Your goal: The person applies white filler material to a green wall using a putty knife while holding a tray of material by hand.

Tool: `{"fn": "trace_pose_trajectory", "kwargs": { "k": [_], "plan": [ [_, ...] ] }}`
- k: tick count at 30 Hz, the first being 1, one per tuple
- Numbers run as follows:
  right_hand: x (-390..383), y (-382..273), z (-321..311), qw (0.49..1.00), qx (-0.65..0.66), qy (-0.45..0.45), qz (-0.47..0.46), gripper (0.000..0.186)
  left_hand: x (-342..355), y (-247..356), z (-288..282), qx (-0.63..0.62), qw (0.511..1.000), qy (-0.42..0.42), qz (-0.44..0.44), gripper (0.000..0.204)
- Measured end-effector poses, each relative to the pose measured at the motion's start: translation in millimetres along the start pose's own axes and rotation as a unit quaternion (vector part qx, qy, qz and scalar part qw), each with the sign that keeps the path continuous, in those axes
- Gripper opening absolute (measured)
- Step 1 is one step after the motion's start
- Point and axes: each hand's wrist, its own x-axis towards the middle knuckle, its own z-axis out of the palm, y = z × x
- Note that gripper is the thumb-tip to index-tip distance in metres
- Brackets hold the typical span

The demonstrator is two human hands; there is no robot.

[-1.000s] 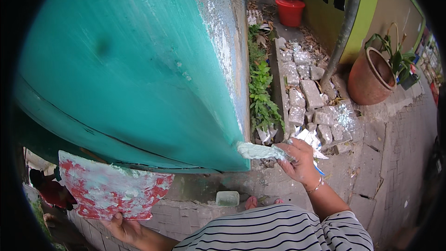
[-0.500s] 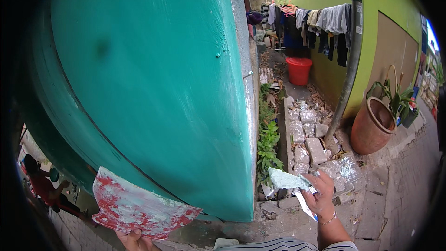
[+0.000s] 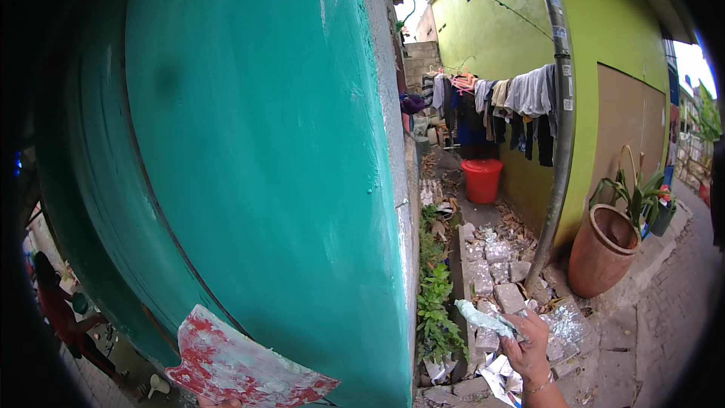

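Note:
At the lower left, a red board is smeared with whitish paste and has a torn-looking, uneven edge. Only the fingertips of my left hand show at its lower edge, closed on the board. My right hand grips a flat scraper-like tool thickly coated in pale green paste, and its handle is hidden in my fingers. The tool is held apart from the teal-painted wall, which fills the left half of the view and ends in a corner near the middle.
Leafy plants grow beside the wall's corner. Paint-spattered paving blocks lie beyond my right hand, with a metal pole and a clay pot at the right. Farther back are a red bucket and hanging laundry. A person is at the far left.
The view has tilted upward, so more of the upper wall and sky shows. My left hand has sunk mostly out of view; my right hand still holds the paste-coated tool, now turned more edge-on.

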Motion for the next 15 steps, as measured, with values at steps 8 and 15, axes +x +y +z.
{"fn": "trace_pose_trajectory", "kwargs": {
  "k": [8, 15],
  "plan": [
    [-22, 21, 6, 0.994, -0.026, -0.04, 0.098, 0.024, 17, -33, -13, -0.037, 0.999, -0.03, -0.007, 0.08],
    [-76, 57, 22, 0.965, -0.102, -0.15, 0.188, 0.035, 26, -26, -31, -0.063, 0.986, -0.151, -0.04, 0.069]
  ]
}}
